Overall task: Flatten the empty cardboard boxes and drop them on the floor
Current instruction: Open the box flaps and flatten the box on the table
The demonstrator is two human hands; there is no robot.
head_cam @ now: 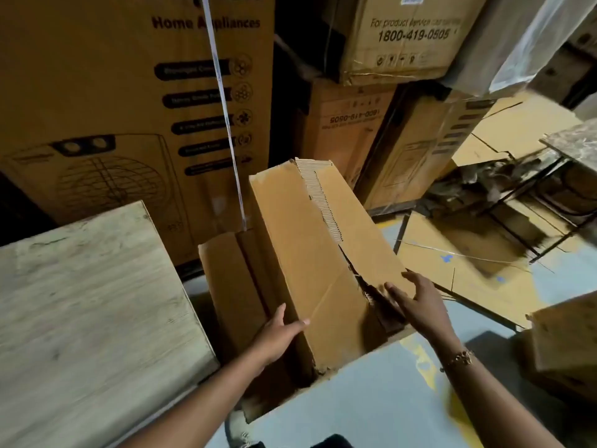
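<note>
A tall plain cardboard box (300,240) stands tilted in the middle of the view, with a torn seam running down its right face and bare corrugation along the tear. My left hand (279,334) lies against its lower left corner, fingers wrapped on the edge. My right hand (415,300) presses on the torn flap at its lower right, fingers spread over the cardboard. A folded flap or second panel (226,286) hangs on the box's left side. Flattened cardboard sheets (458,273) lie on the floor to the right.
A pale wooden board (84,318) fills the left. Printed appliance cartons (129,101) are stacked behind and at upper right (407,37). A metal-frame stand (546,189) is at the right, another carton (565,341) at the right edge. Grey floor (371,399) lies below.
</note>
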